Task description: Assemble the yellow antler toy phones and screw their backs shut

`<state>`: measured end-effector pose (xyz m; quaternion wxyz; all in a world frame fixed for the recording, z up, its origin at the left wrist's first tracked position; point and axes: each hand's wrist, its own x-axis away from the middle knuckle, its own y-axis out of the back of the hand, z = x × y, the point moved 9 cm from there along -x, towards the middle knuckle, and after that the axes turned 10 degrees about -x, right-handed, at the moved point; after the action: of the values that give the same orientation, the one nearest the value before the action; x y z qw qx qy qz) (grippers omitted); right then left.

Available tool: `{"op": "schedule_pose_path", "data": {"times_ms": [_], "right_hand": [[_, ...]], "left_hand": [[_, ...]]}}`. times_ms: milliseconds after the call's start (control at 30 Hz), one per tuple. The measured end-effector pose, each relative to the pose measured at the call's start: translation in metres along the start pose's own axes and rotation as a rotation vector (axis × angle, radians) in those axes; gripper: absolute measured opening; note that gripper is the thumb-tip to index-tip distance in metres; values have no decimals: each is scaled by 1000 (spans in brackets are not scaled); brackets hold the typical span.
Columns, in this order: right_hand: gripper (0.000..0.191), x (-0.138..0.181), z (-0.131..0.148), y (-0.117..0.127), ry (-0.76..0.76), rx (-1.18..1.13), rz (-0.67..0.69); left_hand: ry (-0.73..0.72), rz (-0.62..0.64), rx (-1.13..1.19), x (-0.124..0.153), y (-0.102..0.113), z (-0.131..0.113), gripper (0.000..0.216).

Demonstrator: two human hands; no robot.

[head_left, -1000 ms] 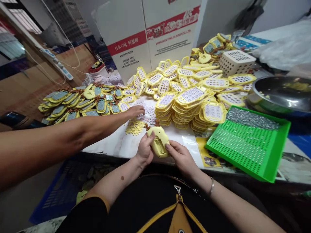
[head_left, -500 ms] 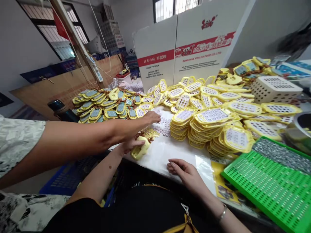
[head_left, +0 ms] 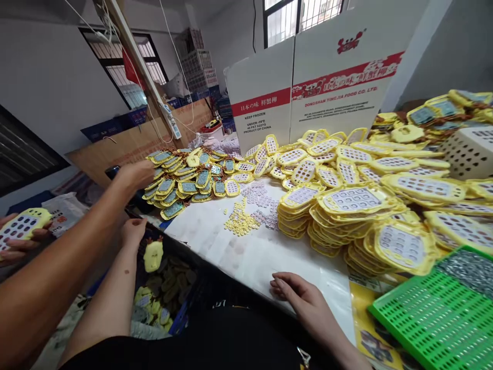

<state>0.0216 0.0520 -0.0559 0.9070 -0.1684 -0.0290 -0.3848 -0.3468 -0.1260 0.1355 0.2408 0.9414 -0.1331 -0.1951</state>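
Note:
My left hand (head_left: pixel 133 234) is over the crate beside the table's left edge, its fingers partly hidden. A yellow toy-phone shell (head_left: pixel 153 256) with brown antlers hangs in the air just below and right of it, seemingly apart from the fingers. My right hand (head_left: pixel 298 295) rests at the front edge of the white tabletop (head_left: pixel 231 259), loosely curled, with nothing seen in it. Small yellow pieces (head_left: pixel 241 218) and pale clear key pieces (head_left: pixel 257 194) lie in heaps on the table. Beyond my right hand stand stacks of yellow phone fronts (head_left: pixel 350 198) with key panels.
A co-worker's arm (head_left: pixel 88 231) crosses at left towards a heap of phone halves with boards (head_left: pixel 185 187); their other hand (head_left: pixel 19 244) holds a yellow phone front. The blue crate (head_left: pixel 181 313) contains shells. A green tray (head_left: pixel 435 303) of screws sits right; a carton (head_left: pixel 262 67) stands behind.
My left hand has moved the yellow shell off the table to above the crate, and appears to have let go. The co-worker's arm has drawn back left. My right hand stays at the edge.

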Motion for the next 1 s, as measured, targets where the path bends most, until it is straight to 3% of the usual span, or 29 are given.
{"op": "schedule_pose_path", "data": {"times_ms": [67, 133, 367, 500, 600, 700, 867, 1000], "right_hand": [[64, 1, 1, 0, -9, 8, -2], [63, 1, 1, 0, -15, 29, 0], [53, 4, -2, 7, -19, 53, -57], [46, 3, -2, 7, -33, 71, -83], [43, 0, -4, 10, -48, 66, -108], [42, -1, -12, 13, -112, 28, -130], [46, -2, -19, 18, -152, -35, -157], [47, -1, -19, 19, -162, -34, -161]], "left_hand": [[35, -141, -203, -14, 10, 15, 38], [29, -203, -384, -29, -6, 20, 33], [-253, 9, -772, -76, -160, -15, 49], [-306, 74, -894, -107, -211, -26, 65], [-302, 70, -946, -126, -224, -23, 68], [-271, 47, -967, -133, -223, -15, 67], [-308, 10, -924, -114, -209, -11, 76], [-318, 26, -728, -94, -192, -6, 75]]}}
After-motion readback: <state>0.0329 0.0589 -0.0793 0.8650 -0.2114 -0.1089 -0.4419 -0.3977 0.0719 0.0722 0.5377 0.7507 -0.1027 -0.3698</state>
